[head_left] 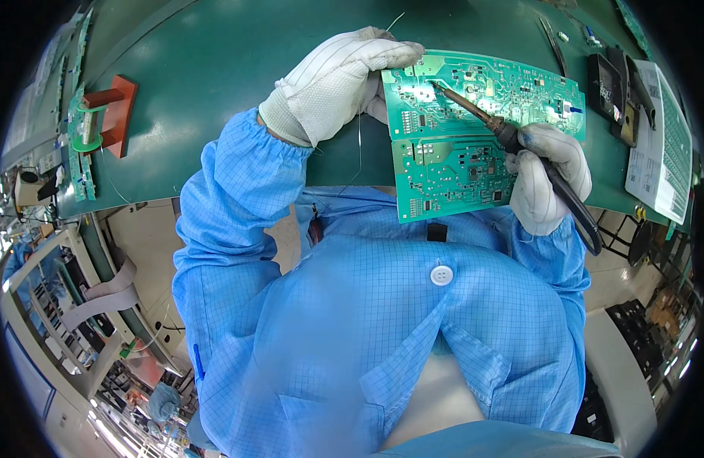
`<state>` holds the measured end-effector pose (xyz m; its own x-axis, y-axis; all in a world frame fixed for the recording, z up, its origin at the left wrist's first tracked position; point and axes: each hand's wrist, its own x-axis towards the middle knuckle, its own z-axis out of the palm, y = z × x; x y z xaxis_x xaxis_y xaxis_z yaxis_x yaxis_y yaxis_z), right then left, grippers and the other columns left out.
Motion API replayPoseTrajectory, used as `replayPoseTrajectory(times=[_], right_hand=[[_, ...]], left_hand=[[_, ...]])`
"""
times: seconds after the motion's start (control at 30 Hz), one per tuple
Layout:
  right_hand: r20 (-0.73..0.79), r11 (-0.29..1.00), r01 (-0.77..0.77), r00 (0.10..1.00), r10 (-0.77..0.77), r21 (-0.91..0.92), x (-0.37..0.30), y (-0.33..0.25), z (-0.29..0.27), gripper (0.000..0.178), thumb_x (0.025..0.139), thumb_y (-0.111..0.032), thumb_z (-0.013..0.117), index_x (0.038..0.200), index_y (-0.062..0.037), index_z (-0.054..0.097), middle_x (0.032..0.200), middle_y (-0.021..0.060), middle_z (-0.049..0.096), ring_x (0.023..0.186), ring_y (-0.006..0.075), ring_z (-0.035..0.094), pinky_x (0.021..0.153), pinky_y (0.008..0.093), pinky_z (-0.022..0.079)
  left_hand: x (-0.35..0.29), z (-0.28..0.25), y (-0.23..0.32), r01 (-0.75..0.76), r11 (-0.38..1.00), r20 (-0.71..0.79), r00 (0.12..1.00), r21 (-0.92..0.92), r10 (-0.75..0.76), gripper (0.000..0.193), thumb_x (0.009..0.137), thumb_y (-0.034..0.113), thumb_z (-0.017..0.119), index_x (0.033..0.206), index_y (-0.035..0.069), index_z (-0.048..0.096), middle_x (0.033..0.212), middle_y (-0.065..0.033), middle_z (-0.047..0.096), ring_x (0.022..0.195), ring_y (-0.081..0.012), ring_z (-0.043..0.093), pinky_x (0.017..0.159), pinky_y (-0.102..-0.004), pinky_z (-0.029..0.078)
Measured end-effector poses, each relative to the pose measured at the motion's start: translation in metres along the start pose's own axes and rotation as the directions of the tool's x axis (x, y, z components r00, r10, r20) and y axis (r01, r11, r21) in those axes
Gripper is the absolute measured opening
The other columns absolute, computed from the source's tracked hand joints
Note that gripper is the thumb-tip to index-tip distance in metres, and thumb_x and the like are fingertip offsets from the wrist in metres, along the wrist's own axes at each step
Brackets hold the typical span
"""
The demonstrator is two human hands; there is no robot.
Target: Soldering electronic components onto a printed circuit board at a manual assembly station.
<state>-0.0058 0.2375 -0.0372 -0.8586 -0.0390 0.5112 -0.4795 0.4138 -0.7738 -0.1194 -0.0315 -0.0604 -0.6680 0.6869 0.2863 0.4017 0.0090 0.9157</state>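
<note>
A green circuit board, split into two panels by a seam, reaches past the near edge of the table. My left hand, in a white glove, is closed at the board's upper left corner; the fingers below are partly hidden. A thin wire trails down from this glove, and a short wire end sticks up above it. Wrapped in my gloved right hand is a soldering iron. Its tip points at the upper left part of the board, among the solder joints; I cannot tell whether it touches.
On the left of the green table stands a red holder beside a green-rimmed spool. Tweezers lie beyond the board. To the right are a black tray and a printed sheet.
</note>
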Motion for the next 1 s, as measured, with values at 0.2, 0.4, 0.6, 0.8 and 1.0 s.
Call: replayPoseTrajectory(times=[0.2, 0.4, 0.6, 0.8, 1.0], right_hand=[[-0.238, 0.943, -0.222, 0.930, 0.281, 0.247, 0.000, -0.009, -0.013, 0.019, 0.085, 0.003, 0.049, 0.098, 0.0025, 0.064, 0.083, 0.0140, 0.066, 0.057, 0.0124, 0.056, 0.052, 0.0234, 0.045], [-0.721, 0.962, -0.246, 0.644, 0.255, 0.120, 0.014, 0.021, -0.111, 0.015, 0.094, -0.011, 0.061, 0.100, 0.0025, 0.066, 0.077, 0.0072, 0.064, 0.060, 0.0098, 0.055, 0.053, 0.0221, 0.042], [-0.759, 0.879, -0.410, 0.645, 0.090, -0.244, 0.021, 0.049, -0.209, 0.016, 0.095, -0.013, 0.063, 0.103, 0.0005, 0.068, 0.085, 0.0061, 0.068, 0.068, 0.0099, 0.060, 0.061, 0.0231, 0.047], [-0.378, 0.430, -0.361, 0.925, 0.049, -0.827, 0.027, 0.095, -0.236, 0.034, 0.088, -0.014, 0.067, 0.121, -0.0068, 0.066, 0.090, 0.0038, 0.073, 0.080, 0.0112, 0.066, 0.073, 0.0247, 0.052], [-0.698, 0.778, -0.579, 0.451, 0.556, 0.246, 0.035, 0.147, -0.202, 0.040, 0.095, -0.034, 0.061, 0.111, 0.0017, 0.068, 0.104, 0.0191, 0.065, 0.081, 0.0268, 0.066, 0.066, 0.0340, 0.054]], left_hand=[[-0.003, -0.006, 0.002, 0.038, 0.999, 0.028, 0.999, -0.009, -0.038, 0.051, 0.077, -0.007, 0.071, 0.126, 0.003, 0.062, 0.110, -0.0149, 0.062, 0.101, -0.0325, 0.065, 0.088, -0.0396, 0.058], [0.012, -0.005, 0.052, -0.143, 0.699, 0.136, 0.988, 0.701, 0.066, 0.052, 0.075, 0.001, 0.066, 0.126, -0.001, 0.057, 0.112, -0.0219, 0.061, 0.093, -0.0396, 0.059, 0.080, -0.0422, 0.050], [0.021, 0.024, 0.121, 0.159, 0.971, -0.375, 0.924, 0.180, -0.081, 0.021, 0.088, 0.001, 0.067, 0.091, 0.001, 0.046, 0.102, -0.0184, 0.072, 0.080, -0.0135, 0.064, 0.069, -0.0296, 0.051], [-0.001, 0.009, 0.136, -0.412, 0.598, 0.319, 0.911, 0.688, 0.261, 0.025, 0.059, 0.007, 0.073, 0.076, 0.006, 0.053, 0.114, -0.0188, 0.069, 0.089, -0.0354, 0.069, 0.070, -0.0397, 0.057], [-0.032, 0.024, 0.122, -0.308, 0.653, 0.199, 0.951, 0.692, 0.237, 0.035, 0.059, 0.007, 0.079, 0.072, 0.010, 0.047, 0.122, -0.0184, 0.068, 0.099, -0.0379, 0.068, 0.078, -0.0423, 0.056]])
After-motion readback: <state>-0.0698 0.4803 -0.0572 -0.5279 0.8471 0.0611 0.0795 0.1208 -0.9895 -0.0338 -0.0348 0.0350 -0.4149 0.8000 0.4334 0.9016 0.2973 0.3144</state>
